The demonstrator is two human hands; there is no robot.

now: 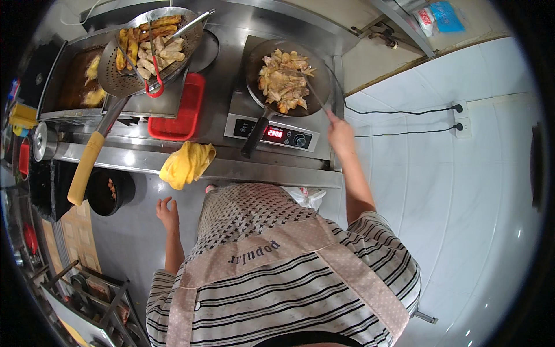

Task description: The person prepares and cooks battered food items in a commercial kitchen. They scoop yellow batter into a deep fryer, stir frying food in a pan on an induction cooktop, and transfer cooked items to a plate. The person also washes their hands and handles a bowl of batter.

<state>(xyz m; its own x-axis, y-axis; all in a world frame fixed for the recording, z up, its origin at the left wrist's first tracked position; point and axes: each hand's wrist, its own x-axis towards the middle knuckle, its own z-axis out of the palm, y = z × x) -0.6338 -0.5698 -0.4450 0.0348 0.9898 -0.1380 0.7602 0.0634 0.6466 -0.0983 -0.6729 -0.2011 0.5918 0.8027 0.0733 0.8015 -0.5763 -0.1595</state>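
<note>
My right hand (341, 135) grips the thin metal handle of a cooking utensil (318, 96), probably a spatula. Its far end reaches among browned, chopped meat pieces (282, 84) and is partly hidden by them. They lie in a dark frying pan (320, 60) on an induction cooker (236, 126) with a lit red display. The pan's black handle (256, 136) points toward me, with no hand on it. Low on the left, my left hand (168, 213) hangs in the air with fingers loosely curled and apart, holding nothing. Nearest to it is a yellow cloth (187, 165) draped over the counter edge.
A perforated strainer (113, 84) with a yellow handle (86, 169) holds fried strips and pale pieces; red-tipped tongs (157, 82) lie across it. Beneath is a fryer (69, 91) with food in oil. A red plastic tray (175, 128) stands beside it. Power cords (399, 112) run along the right wall.
</note>
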